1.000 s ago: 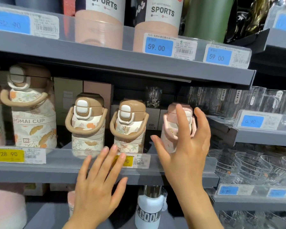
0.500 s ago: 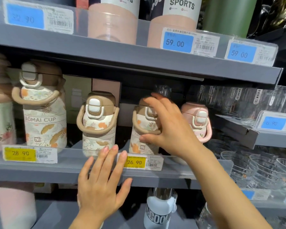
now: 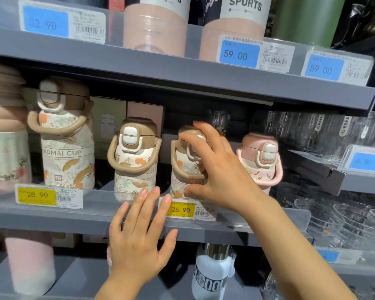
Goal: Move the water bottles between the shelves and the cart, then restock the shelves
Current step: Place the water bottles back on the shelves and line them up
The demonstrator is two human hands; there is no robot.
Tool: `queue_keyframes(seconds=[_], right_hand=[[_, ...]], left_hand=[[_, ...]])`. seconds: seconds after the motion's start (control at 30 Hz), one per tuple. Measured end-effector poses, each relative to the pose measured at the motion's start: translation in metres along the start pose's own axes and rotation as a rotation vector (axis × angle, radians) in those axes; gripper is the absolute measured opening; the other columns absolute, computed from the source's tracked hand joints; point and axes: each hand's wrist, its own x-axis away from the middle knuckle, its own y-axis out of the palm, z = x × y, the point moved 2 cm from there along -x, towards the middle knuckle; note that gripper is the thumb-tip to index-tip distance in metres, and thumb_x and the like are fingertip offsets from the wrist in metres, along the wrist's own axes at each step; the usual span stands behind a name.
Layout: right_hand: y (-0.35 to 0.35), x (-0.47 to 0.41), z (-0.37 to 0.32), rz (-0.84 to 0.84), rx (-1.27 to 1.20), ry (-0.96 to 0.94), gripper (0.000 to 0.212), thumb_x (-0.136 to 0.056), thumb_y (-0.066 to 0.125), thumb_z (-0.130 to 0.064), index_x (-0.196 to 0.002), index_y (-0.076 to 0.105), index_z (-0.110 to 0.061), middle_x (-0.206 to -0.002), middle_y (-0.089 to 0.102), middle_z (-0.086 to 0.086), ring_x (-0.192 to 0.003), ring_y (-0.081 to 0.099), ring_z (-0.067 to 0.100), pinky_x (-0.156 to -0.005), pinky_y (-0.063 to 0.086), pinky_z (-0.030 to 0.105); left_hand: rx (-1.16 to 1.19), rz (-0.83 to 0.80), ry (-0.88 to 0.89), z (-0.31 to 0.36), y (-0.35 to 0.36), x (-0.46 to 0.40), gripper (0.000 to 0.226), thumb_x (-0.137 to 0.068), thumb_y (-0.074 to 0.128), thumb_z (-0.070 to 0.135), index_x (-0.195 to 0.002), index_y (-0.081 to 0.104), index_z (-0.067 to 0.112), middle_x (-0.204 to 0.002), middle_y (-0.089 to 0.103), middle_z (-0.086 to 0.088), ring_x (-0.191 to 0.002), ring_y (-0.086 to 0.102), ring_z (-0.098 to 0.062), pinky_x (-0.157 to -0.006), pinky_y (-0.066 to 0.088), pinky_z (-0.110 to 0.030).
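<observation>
Middle shelf (image 3: pixel 52 219), grey, with a clear plastic lip along its front edge.

Right hand (image 3: pixel 221 169) — curled round the second small brown-lidded floral bottle (image 3: pixel 182 169): fingers over the lid and front clasp, thumb low on the body near the printed "CUP" band. The bottle stands upright on the middle shelf, base behind the lip, directly above the yellow 26.90 price tag (image 3: pixel 180 210).

Left hand (image 3: pixel 139 239) — fingers straight and spread, lying flat against the shelf's front edge; fingertips reach the lip just left of the yellow tag. It holds nothing.

Neighbours on the same shelf: a matching small floral bottle (image 3: pixel 134 156) just to the left, not touching the gripped one; a larger floral bottle (image 3: pixel 67 144) marked "CUP" further left, above a yellow 28.90 tag (image 3: pixel 37 194); a pink bottle (image 3: pixel 262 156) to the right, partly hidden by the right wrist.

Upper shelf: two pink "SPORTS" bottles (image 3: pixel 232 33) behind blue 59.00 tags. Below: a white bottle (image 3: pixel 210 276) with dark lettering. Clear glassware (image 3: pixel 344 215) fills the right-hand shelves.
</observation>
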Motion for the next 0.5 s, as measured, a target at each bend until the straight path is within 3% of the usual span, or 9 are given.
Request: queue_keyframes(seconds=[0.13,0.3,0.5], right_hand=[[-0.004,-0.002,0.010,-0.038,-0.003,0.041,0.104,-0.066,0.085,-0.035,-0.146,0.018,-0.044,-0.154,0.004,-0.013,-0.131,0.032,0.025,-0.100,0.037,0.034],[0.002,0.003,0.002,0.059,0.103,0.069,0.100,-0.066,0.083,-0.041,-0.146,0.023,-0.039,-0.155,0.006,-0.006,-0.124,0.038,0.030,-0.094,0.043,0.038],[0.017,0.003,-0.012,0.244,0.274,0.132,0.101,-0.056,0.088,-0.035,-0.142,0.036,-0.027,-0.150,0.032,0.010,-0.109,0.048,0.043,-0.076,0.052,0.042]], left_hand=[[0.008,-0.011,0.002,0.000,-0.001,0.000,0.051,-0.099,0.036,0.044,-0.141,0.044,0.017,-0.147,0.042,-0.006,-0.140,0.033,-0.022,-0.115,0.022,-0.039],[-0.001,0.001,-0.003,0.000,0.000,0.001,0.050,-0.098,0.037,0.043,-0.141,0.045,0.017,-0.146,0.044,-0.006,-0.140,0.035,-0.022,-0.114,0.023,-0.038],[0.000,-0.004,-0.005,0.000,0.000,0.000,0.050,-0.098,0.037,0.043,-0.141,0.045,0.018,-0.146,0.043,-0.006,-0.139,0.035,-0.022,-0.115,0.022,-0.038]])
